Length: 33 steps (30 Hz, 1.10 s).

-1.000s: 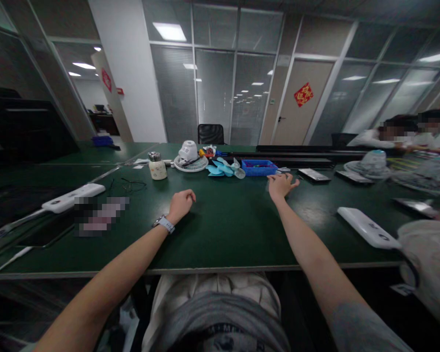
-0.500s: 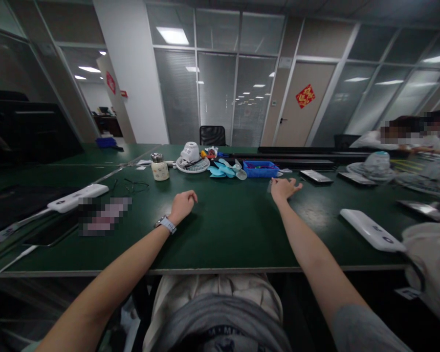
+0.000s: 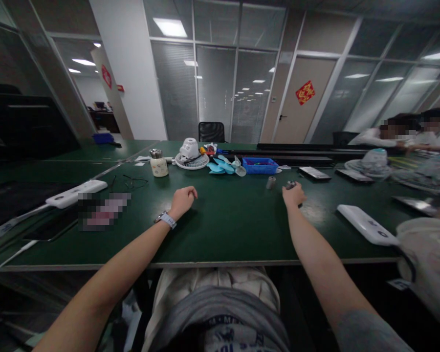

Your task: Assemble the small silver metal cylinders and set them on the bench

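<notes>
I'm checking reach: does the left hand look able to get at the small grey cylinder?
Probably yes: only bare tabletop seems to lie between the left hand and the small grey cylinder.

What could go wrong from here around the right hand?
1. The small grey cylinder sits just left of the right hand; a sideways brush might tip it.
2. It looks round, so if tipped it could roll across the bare green table.
3. The small metallic object in that hand is partly hidden by the fingers; a loose grip, which I can't rule out, might drop it.
</notes>
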Tool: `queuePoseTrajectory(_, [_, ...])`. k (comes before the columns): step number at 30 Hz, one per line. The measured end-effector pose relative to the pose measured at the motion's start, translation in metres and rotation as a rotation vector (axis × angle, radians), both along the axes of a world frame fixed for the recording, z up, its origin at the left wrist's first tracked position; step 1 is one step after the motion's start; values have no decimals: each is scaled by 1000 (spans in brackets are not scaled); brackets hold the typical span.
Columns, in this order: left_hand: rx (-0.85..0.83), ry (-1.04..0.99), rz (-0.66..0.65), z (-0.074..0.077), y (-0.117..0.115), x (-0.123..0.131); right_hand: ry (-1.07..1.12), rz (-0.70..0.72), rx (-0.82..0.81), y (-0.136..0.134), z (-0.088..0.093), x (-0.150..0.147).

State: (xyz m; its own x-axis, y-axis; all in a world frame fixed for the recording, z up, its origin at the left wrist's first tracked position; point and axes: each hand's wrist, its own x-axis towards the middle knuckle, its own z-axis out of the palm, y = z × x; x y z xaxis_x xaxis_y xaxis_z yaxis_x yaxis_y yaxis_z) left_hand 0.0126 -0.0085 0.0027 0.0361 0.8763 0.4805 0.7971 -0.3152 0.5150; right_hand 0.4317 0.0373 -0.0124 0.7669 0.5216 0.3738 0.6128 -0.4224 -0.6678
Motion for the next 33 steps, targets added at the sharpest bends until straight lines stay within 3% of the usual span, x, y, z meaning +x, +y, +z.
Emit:
queuePoseTrajectory(4, [9, 0, -11, 0, 0, 0, 39, -18, 125, -1, 7, -1])
queuePoseTrajectory(7, [5, 3, -28, -2, 1, 0, -48, 118, 314, -3, 18, -22])
queuePoseTrajectory(11, [-10, -40, -103, -2, 1, 1, 15, 558, 399, -13, 25, -89])
queuePoseTrajectory(14, [53, -121, -215, 3, -7, 7, 156, 1024, 311, -26, 18, -151])
queuePoseTrajectory(17, [169, -200, -276, 10, -18, 18, 151, 1299, 215, -40, 10, -195])
queuePoseTrajectory(21, [145, -248, -368, 16, -28, 28, 54, 1359, 183, -50, 6, -216])
queuePoseTrajectory(24, [108, -237, -365, 15, -27, 28, 35, 1376, 165, -52, 4, -217])
queuePoseTrajectory(33, [204, -280, -309, 15, -26, 31, 232, 1383, 164, -49, -6, -219])
